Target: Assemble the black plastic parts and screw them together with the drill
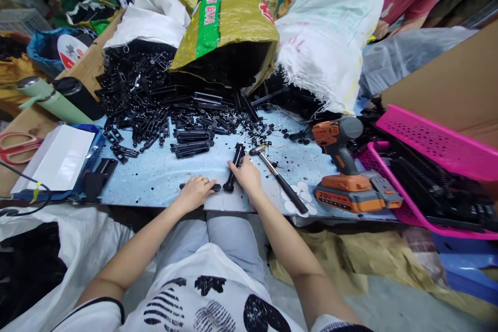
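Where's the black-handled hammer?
In the head view, the black-handled metal hammer lies right of centre on the blue tabletop, between the right hand and the orange-grey cordless drill.

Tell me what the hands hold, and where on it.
The right hand holds a black bar-shaped part around its middle. The left hand covers the middle of a narrow black piece; whether it grips cannot be told.
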The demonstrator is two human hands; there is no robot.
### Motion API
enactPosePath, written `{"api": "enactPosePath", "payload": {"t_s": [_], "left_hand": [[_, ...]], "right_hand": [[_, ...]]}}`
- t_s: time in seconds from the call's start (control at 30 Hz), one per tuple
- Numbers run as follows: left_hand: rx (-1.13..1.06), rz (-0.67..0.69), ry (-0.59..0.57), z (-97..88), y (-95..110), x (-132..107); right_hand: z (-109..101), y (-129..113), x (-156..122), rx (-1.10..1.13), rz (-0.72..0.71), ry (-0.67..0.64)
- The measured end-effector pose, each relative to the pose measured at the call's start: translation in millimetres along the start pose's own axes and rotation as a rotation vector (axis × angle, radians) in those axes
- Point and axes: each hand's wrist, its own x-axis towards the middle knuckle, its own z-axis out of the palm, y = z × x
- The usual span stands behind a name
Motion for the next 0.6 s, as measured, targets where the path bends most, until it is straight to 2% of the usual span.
{"api": "enactPosePath", "payload": {"t_s": [0.03, 0.07, 0.17, 0.23, 0.27, 0.33, 0.4, 0.5, 0.6], "left_hand": [[0.010, -0.022, 0.003, 0.3, -1.5, -0.1], [0.017, -0.048, 0.007, 0.4, -3.0, 0.0], [-0.006, -0.110, -0.008, -1.5, -5.9, 0.8], [-0.046, -0.115, -0.045, -5.5, -5.2, 1.9], [-0.064, -0.112, -0.064, -8.0, -3.8, 2.8], [-0.083, -0.117, -0.094, -13.1, 0.5, 5.4], [-0.088, -0.142, -0.112, -16.7, 5.5, 8.3], [-0.082, -0.160, -0.118, -17.8, 10.5, 10.7], [-0.089, -0.136, -0.073, -14.6, 10.7, 7.5]], "right_hand": [[-5.4, 1.4, -2.1, -0.002, 0.001, -0.074], [-12.9, 4.1, -5.3, 0.011, -0.056, -0.127], [-39.2, 17.4, -20.9, 0.032, -0.473, -0.243], [-50.8, 25.9, -32.8, -0.079, -0.733, -0.379], [-53.0, 28.8, -37.9, -0.164, -0.809, -0.442], [-51.1, 31.0, -45.0, -0.326, -0.856, -0.495], [-44.6, 28.8, -48.4, -0.426, -0.836, -0.477], [-38.1, 21.6, -51.4, -0.482, -0.816, -0.455], [-40.5, 14.9, -57.4, -0.516, -0.805, -0.414]]}}
